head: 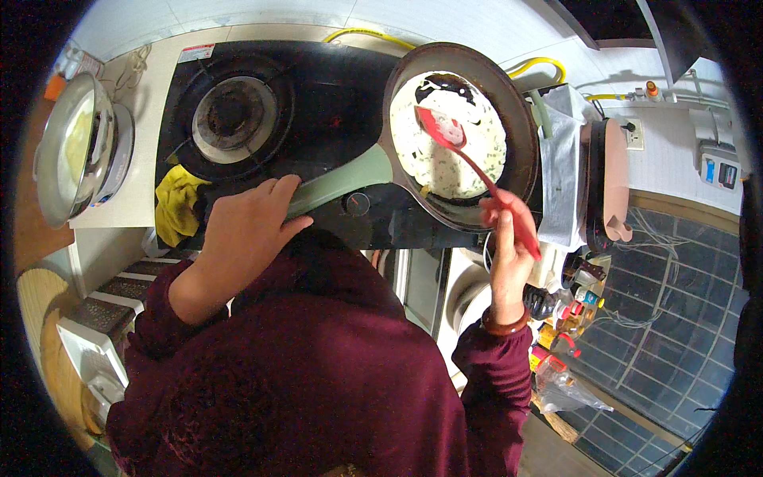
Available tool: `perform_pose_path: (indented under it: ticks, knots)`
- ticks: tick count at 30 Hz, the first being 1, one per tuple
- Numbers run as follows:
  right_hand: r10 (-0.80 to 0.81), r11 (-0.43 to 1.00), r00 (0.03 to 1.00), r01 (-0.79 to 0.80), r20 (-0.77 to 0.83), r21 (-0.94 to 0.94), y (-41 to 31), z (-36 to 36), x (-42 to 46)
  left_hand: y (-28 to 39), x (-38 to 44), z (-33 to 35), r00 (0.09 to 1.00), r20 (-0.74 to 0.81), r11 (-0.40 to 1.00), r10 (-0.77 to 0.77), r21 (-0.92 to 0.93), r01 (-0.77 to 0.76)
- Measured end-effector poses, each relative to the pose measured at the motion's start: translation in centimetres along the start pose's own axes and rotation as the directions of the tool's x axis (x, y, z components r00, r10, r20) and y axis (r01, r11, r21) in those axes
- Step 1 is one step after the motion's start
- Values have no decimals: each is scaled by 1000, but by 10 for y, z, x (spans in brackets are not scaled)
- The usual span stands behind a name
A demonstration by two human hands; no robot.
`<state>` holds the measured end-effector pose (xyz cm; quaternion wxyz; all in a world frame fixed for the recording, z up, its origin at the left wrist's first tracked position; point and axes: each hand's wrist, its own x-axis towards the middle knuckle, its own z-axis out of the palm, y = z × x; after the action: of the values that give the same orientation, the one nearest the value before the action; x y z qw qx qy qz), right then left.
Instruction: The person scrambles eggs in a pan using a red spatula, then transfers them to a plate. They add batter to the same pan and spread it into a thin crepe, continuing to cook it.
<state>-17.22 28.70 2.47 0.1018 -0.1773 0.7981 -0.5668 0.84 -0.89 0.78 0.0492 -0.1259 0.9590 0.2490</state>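
Note:
My left hand (250, 229) is closed around the end of the pale green handle (349, 176) of a frying pan (521, 137). In the pan lies a thin layer of white batter (417, 161) flecked with green bits, with a gap at its far edge where the dark pan bottom shows. My right hand (509, 232) grips the stem of a red spoon (477, 170). Its bowl, smeared with batter, is over the middle of the layer; whether it touches cannot be told.
On the black gas stove (334, 95), an unused burner (235, 119) is at left, with a yellow cloth (177, 206) near it. A metal bowl (65, 155) tilts in view at far left. Several bottles (554, 322) stand at lower right, and a yellow hose (369, 34) runs behind the stove.

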Motion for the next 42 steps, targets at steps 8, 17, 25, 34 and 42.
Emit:
perform_pose_path:
  ticks: [8,17,25,34,42]
  knots:
    - [94,992,995,-92,17,-88,-30,-24,-61,0,0,5,989,-129,997,75,19,-73]
    - [-38,998,996,33,-77,-56,-35,-46,-31,0,1,5,984,-158,996,83,-15,-86]
    - [81,994,996,-79,36,-70,-19,-23,-31,-1,0,7,984,-159,996,82,-6,-84]
    - [-89,995,990,83,-114,-54,-31,-81,-33,1,0,5,990,-128,999,53,8,-53]
    - [8,984,998,5,69,-178,-52,-131,64,-3,0,9,988,-145,998,60,8,-60]
